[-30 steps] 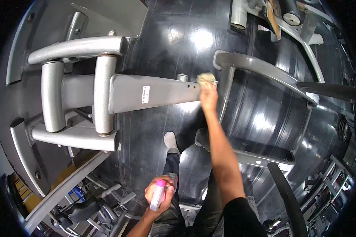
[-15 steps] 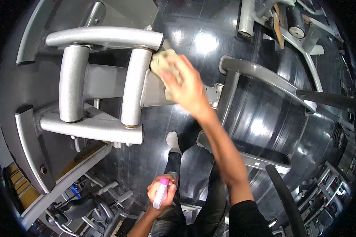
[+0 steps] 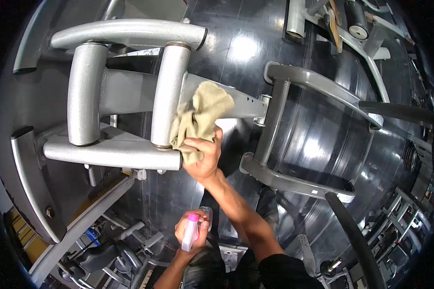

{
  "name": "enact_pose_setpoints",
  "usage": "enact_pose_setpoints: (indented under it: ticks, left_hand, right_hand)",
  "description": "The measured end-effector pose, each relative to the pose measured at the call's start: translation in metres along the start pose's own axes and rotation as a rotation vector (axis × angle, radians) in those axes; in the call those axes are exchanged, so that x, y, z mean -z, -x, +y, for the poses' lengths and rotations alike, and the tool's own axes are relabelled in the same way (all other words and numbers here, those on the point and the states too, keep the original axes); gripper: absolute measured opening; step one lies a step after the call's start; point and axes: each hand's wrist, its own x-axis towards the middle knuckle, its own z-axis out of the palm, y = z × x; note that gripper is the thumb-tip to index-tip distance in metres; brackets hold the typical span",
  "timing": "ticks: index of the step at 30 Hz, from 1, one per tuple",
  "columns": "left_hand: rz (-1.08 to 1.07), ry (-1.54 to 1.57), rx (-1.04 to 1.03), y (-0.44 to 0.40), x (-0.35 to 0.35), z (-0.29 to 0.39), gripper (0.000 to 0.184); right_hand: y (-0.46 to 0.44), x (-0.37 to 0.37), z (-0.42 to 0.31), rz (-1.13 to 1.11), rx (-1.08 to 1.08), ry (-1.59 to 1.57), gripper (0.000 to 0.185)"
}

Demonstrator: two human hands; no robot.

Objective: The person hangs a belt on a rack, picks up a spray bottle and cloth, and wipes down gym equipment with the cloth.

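Observation:
My right hand [image 3: 205, 156] is closed on a crumpled tan cloth [image 3: 201, 115]. The cloth lies against the silver crossbar [image 3: 169, 96] near its lower end and over part of the grey beam [image 3: 130, 91] of a machine frame. Close to my body, my left hand [image 3: 194, 233] is wrapped round a spray bottle [image 3: 191, 232] with a pink and white nozzle; most of the bottle is hidden by my fingers and the nozzle. A curved silver tube [image 3: 125, 32] runs above the crossbar, and another [image 3: 111, 155] runs below it.
A dark grey machine base [image 3: 275, 115] stands to the right of the beam on the shiny black floor [image 3: 323, 135]. More gym equipment [image 3: 352, 33] is at the upper right. A padded machine [image 3: 99, 257] is at the lower left, beyond a long grey rail [image 3: 82, 229].
My right hand has moved with the cloth from the beam's far right end to the crossbar's upper end, then down to its lower end. The left hand stays low with the bottle.

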Motion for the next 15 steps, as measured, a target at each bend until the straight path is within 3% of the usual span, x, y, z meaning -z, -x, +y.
enact_pose_setpoints:
  ticks: [4,6,10,14,15]
  left_hand:
    - [-0.06,-0.059,-0.019,-0.003,0.008,0.0,0.013]
    - [-0.099,-0.057,0.015,-0.003,0.008,-0.001,0.013]
    - [-0.003,-0.057,0.034,-0.005,0.008,0.001,0.013]
    - [0.043,-0.015,0.05,-0.003,0.014,-0.001,0.013]
    - [0.047,-0.01,0.049,-0.003,0.015,-0.003,0.013]
  right_hand:
    - [0.03,0.017,0.056,-0.238,0.099,0.181,0.032]
    - [0.047,0.025,0.085,-0.165,-0.092,0.287,0.028]
    - [0.064,0.026,0.088,-0.092,-0.2,0.281,0.022]
    - [0.069,0.035,0.1,0.143,-0.282,0.348,0.033]
    - [0.078,0.041,0.105,0.201,-0.393,0.395,0.033]
